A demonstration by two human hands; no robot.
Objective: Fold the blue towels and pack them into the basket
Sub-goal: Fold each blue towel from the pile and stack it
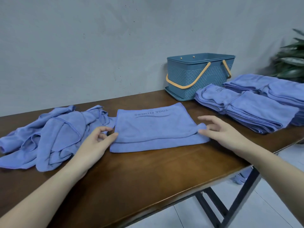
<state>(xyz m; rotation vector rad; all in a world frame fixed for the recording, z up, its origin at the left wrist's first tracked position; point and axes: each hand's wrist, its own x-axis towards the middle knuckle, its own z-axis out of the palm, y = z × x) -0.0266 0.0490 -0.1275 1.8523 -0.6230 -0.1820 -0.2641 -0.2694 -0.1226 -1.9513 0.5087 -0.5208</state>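
Several folded towel stacks (256, 111) wait beside the blue basket (197, 79), none visibly packed. We see both hands, left (97, 139) and right (220, 130), loosely spread, touching the half-folded towel (154, 129) mid-tabletop (148, 171); a crumpled towel heap (49, 135) remains.

Plain workroom: bare grey wall (82, 46), folding table (148, 170).
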